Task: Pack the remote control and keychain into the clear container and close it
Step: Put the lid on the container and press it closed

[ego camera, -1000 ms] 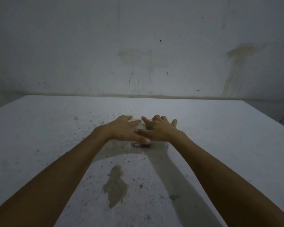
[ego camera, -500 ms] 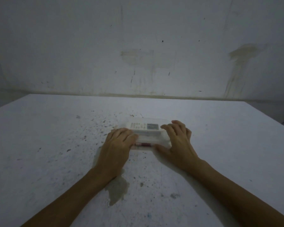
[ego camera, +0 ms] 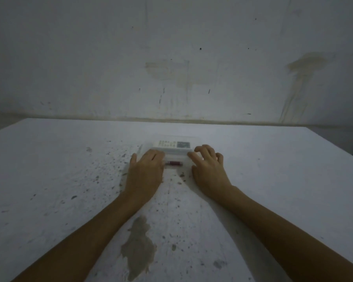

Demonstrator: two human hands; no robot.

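A clear container (ego camera: 172, 153) lies on the white table, with its lid down on top. Through the plastic I see a white remote control (ego camera: 172, 144) with buttons and a dark screen, lying crosswise at the far side. A small dark red keychain (ego camera: 174, 163) shows at the near edge. My left hand (ego camera: 146, 173) rests palm down on the container's near left part. My right hand (ego camera: 208, 167) sits at its near right corner, fingers curled onto the lid. Both hands touch the container without gripping it.
The white table (ego camera: 49, 180) is speckled with dark spots and has a brown stain (ego camera: 138, 247) near me. A stained wall (ego camera: 171, 58) rises behind the table's far edge. The table's right edge runs diagonally at the far right.
My hands have drawn back from over the container to its near side, uncovering the remote inside. The left hand has since slid a little further onto the lid.
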